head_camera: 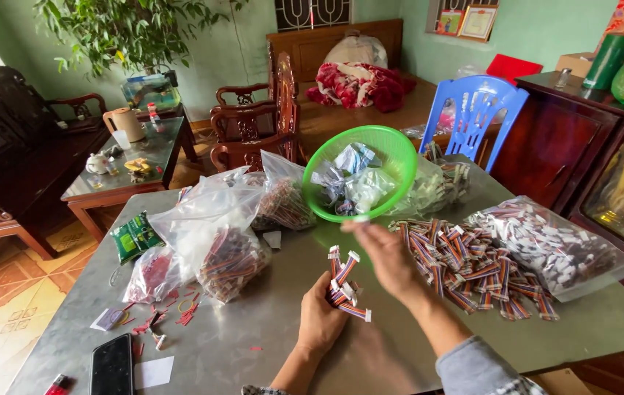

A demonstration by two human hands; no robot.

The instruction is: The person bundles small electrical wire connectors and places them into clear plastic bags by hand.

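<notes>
Overhead, the right hand [388, 256] tilts a green basket [392, 150] holding crumpled wrappers [352, 183].

Bright green mesh basket [370, 150], holding crumpled clear and pale blue wrappers [352, 183]. Striped red, blue, white and orange ribbon cables [345, 289] in the left hand [320, 322]; same rainbow stripes across the loose heap [465, 267] on the dull grey metal bench [268, 322]. Clear plastic bags [213, 227] showing reddish bundles inside. Dark green packet [133, 235] with pale print. Black phone [112, 364], red lighter [56, 385], white paper scrap [154, 371]. Blue plastic chair [476, 110]. Dark reddish-brown carved wooden chairs [253, 124]. Red-and-white patterned blanket [356, 84]. Pale green walls [546, 29]. Grey sleeve [473, 369] on the right arm.
</notes>
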